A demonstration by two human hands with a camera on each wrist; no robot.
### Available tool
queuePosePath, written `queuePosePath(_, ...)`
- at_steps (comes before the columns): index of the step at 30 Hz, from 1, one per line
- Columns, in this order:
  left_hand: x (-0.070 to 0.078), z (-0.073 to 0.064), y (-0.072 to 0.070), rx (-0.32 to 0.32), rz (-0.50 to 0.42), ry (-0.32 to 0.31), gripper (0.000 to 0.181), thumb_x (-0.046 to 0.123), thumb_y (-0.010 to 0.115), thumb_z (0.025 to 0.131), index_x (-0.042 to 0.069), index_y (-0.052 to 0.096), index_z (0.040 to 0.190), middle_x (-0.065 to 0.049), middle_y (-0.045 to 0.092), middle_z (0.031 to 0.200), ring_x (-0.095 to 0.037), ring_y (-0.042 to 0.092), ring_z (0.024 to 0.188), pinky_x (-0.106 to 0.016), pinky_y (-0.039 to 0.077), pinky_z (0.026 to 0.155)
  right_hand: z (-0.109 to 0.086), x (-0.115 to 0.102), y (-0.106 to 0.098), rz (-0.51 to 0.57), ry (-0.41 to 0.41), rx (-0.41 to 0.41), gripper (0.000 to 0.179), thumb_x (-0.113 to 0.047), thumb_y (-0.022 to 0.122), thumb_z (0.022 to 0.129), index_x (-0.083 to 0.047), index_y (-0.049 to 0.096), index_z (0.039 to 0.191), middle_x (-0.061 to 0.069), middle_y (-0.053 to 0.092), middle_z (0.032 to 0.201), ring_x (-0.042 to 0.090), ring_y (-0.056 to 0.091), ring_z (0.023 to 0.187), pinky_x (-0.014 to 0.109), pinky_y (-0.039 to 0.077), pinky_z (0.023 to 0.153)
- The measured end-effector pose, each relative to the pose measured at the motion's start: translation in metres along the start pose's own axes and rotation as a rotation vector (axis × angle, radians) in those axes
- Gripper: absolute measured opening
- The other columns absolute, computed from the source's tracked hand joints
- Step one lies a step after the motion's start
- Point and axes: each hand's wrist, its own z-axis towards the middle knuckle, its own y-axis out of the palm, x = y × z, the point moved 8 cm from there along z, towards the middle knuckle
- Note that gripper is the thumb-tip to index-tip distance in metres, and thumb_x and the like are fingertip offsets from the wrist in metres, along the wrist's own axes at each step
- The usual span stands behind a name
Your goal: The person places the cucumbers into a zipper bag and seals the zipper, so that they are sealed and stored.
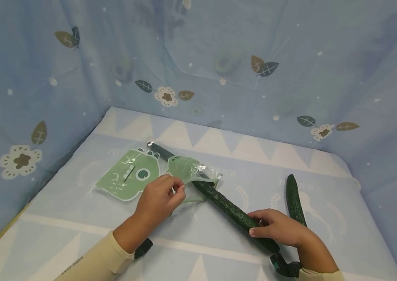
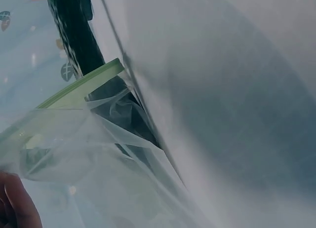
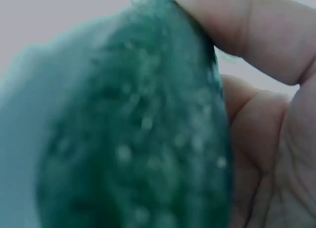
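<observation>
Left hand (image 1: 159,197): pinching the upper edge of the bag's mouth between thumb and fingers, lifting that lip above the lower one.
Right hand (image 1: 279,226): gripping the long cucumber (image 1: 230,207) near its near end, thumb on one side and fingers on the other.
Long cucumber: lying slantwise over the counter (image 1: 191,230), pointing its far tip in between the lips of the green-printed bag (image 1: 184,166).
Zip strip (image 2: 84,87): crossing over the cucumber at the mouth, in the left wrist view.
Second cucumber (image 1: 294,201): lying apart, beyond the right hand.
Green face print (image 1: 128,175): lying flat, left of the open bag.
Dark handle-like thing (image 1: 159,150): poking out past the bag's far side; inside or beneath, impossible to tell.
Step in hand: apparently feeding the cucumber into the bag, with most of the length remaining outside.
Next move: probably calling for a steady push along the cucumber's length while keeping the lip raised, without snagging the film.
</observation>
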Motion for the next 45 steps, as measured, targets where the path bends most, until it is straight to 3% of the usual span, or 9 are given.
queuePosePath(5, 0.006, -0.003, 0.002, 0.003, 0.007, 0.062, 0.01, 0.005, 0.063, 0.079, 0.014, 0.066, 0.078, 0.005, 0.058, 0.071, -0.003, 0.049, 0.061, -0.013, 0.042, 0.054, 0.021, -0.009, 0.001, -0.051, 0.021, 0.051, 0.061, -0.031, 0.069, 0.095, 0.006, 0.053, 0.141, 0.025, 0.056, 0.142, 0.026, 0.065, 0.107, 0.046, 0.055, 0.087)
queuePosePath(13, 0.017, -0.004, 0.001, 0.041, 0.009, 0.164, 0.009, 0.005, 0.061, 0.078, 0.013, 0.065, 0.079, 0.005, 0.057, 0.071, -0.003, 0.049, 0.061, -0.013, 0.041, 0.052, 0.05, -0.03, 0.01, -0.119, -0.001, 0.134, 0.059, -0.031, 0.072, 0.092, 0.001, 0.057, 0.139, 0.018, 0.063, 0.134, 0.02, 0.065, 0.101, 0.039, 0.054, 0.08)
queuePosePath(21, 0.019, -0.004, 0.002, 0.028, -0.008, 0.165, 0.01, 0.004, 0.063, 0.078, 0.014, 0.064, 0.081, 0.005, 0.057, 0.072, -0.004, 0.05, 0.061, -0.013, 0.042, 0.053, 0.076, -0.05, 0.012, -0.146, -0.021, 0.234, 0.053, -0.029, 0.071, 0.092, -0.003, 0.062, 0.137, 0.012, 0.067, 0.125, 0.019, 0.064, 0.097, 0.038, 0.054, 0.08)
queuePosePath(28, 0.02, -0.005, 0.004, 0.002, -0.016, 0.164, 0.009, 0.006, 0.063, 0.08, 0.015, 0.063, 0.081, 0.006, 0.057, 0.073, -0.003, 0.05, 0.061, -0.013, 0.042, 0.053, 0.094, -0.055, 0.019, -0.056, 0.02, 0.348, 0.052, -0.03, 0.069, 0.093, -0.005, 0.061, 0.139, 0.012, 0.063, 0.138, 0.031, 0.061, 0.122, 0.051, 0.05, 0.1)
queuePosePath(32, 0.022, -0.005, 0.004, 0.003, -0.024, 0.176, 0.009, 0.006, 0.062, 0.081, 0.014, 0.064, 0.08, 0.006, 0.058, 0.074, -0.002, 0.05, 0.06, -0.012, 0.043, 0.053, 0.1, -0.061, 0.022, 0.0, -0.008, 0.44, 0.047, -0.027, 0.068, 0.094, -0.005, 0.064, 0.135, 0.012, 0.065, 0.132, 0.028, 0.061, 0.118, 0.05, 0.049, 0.099)
queuePosePath(40, 0.024, -0.006, 0.003, 0.036, -0.01, 0.194, 0.01, 0.005, 0.063, 0.077, 0.014, 0.065, 0.079, 0.006, 0.059, 0.074, -0.002, 0.05, 0.061, -0.012, 0.042, 0.052, 0.111, -0.067, 0.033, -0.001, -0.053, 0.6, 0.044, -0.03, 0.07, 0.093, -0.001, 0.068, 0.126, 0.016, 0.067, 0.124, 0.03, 0.062, 0.113, 0.05, 0.049, 0.096)
queuePosePath(43, 0.026, -0.007, 0.002, 0.048, -0.009, 0.205, 0.01, 0.005, 0.064, 0.077, 0.015, 0.065, 0.08, 0.006, 0.059, 0.074, -0.002, 0.05, 0.061, -0.012, 0.042, 0.052, 0.115, -0.071, 0.033, -0.03, -0.076, 0.674, 0.035, -0.032, 0.071, 0.091, -0.006, 0.073, 0.115, 0.011, 0.071, 0.114, 0.026, 0.064, 0.107, 0.045, 0.051, 0.091)
queuePosePath(45, 0.027, -0.007, 0.002, 0.052, -0.013, 0.207, 0.01, 0.005, 0.064, 0.076, 0.015, 0.065, 0.08, 0.006, 0.059, 0.073, -0.002, 0.05, 0.06, -0.012, 0.041, 0.052, 0.117, -0.075, 0.033, -0.038, -0.084, 0.717, 0.025, -0.032, 0.072, 0.09, -0.01, 0.076, 0.101, 0.004, 0.073, 0.096, 0.019, 0.063, 0.092, 0.037, 0.05, 0.08)
